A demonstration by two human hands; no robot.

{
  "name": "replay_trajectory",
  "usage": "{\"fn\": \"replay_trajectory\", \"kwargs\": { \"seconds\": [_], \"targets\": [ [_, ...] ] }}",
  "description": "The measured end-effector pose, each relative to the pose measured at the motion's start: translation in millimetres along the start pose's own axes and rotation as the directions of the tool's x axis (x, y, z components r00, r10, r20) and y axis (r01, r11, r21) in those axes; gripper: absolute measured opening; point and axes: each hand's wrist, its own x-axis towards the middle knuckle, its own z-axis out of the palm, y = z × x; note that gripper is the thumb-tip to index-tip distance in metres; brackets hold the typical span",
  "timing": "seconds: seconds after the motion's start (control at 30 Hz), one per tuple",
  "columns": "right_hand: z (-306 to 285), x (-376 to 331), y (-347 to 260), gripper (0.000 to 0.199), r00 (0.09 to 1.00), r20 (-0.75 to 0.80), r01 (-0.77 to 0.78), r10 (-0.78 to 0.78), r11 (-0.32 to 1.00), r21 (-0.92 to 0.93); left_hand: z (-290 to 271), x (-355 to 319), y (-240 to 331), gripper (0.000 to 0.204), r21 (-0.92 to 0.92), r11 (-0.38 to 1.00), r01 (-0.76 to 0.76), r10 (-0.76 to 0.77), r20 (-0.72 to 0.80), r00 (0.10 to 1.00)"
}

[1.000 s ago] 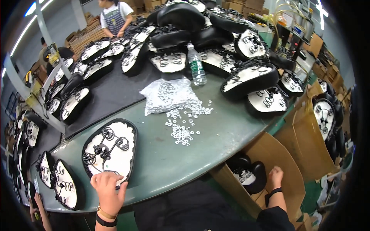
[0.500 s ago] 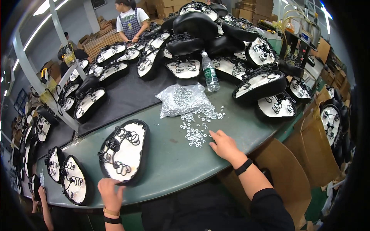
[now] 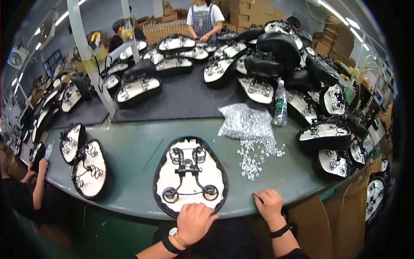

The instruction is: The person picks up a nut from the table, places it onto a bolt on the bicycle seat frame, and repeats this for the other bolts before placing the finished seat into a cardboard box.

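Left hand [image 3: 195, 221] gripped the upturned saddle [image 3: 189, 176] at its near edge; right hand [image 3: 269, 203] rested curled and empty on the table [image 3: 138, 151], so fetching a nut [image 3: 250, 166] seemed next.

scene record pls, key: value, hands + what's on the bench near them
left hand: rests on near rim of upturned saddle
right hand: closed loosely, on green table edge, apart from saddle
saddle: underside up, white base, black springs and rails
small metal parts: loose, spilled from clear bag
water bottle: upright beside bag
other saddles: at left of table
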Motion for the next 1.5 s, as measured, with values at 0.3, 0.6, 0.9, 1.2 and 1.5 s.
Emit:
{"fn": "replay_trajectory", "kwargs": {
  "seconds": [0.3,0.6,0.9,1.2,1.5],
  "targets": [
    [-8.3,-8.3,3.3,0.017,0.987,0.109,-0.128,0.118,0.988,0.087,2.8,-0.1,3.3,0.026,0.023,1.000,0.014,-0.013,-0.025,1.000],
    [0.3,46.1,-72.4,0.015,0.991,0.089,-0.127,0.095,0.862,0.490,-11.6,5.1,5.4,0.062,-0.026,0.992,0.124,-0.124,-0.018,0.992],
    [34.1,67.9,-85.5,0.015,0.991,0.130,-0.024,-0.036,0.901,0.434,-9.3,1.5,-3.4,0.078,0.071,0.996,0.057,-0.064,0.088,0.994],
    [67.0,73.9,-113.3,0.019,0.971,0.185,0.031,-0.153,0.845,0.534,-50.4,-16.4,-71.8,0.069,-0.106,0.994,-0.027,0.047,0.192,0.980],
    [87.9,74.5,-133.5,0.016,0.951,0.230,0.044,-0.208,0.824,0.564,-72.3,-26.1,-94.8,0.077,-0.101,0.995,0.024,0.008,0.308,0.951]
  ]
}}
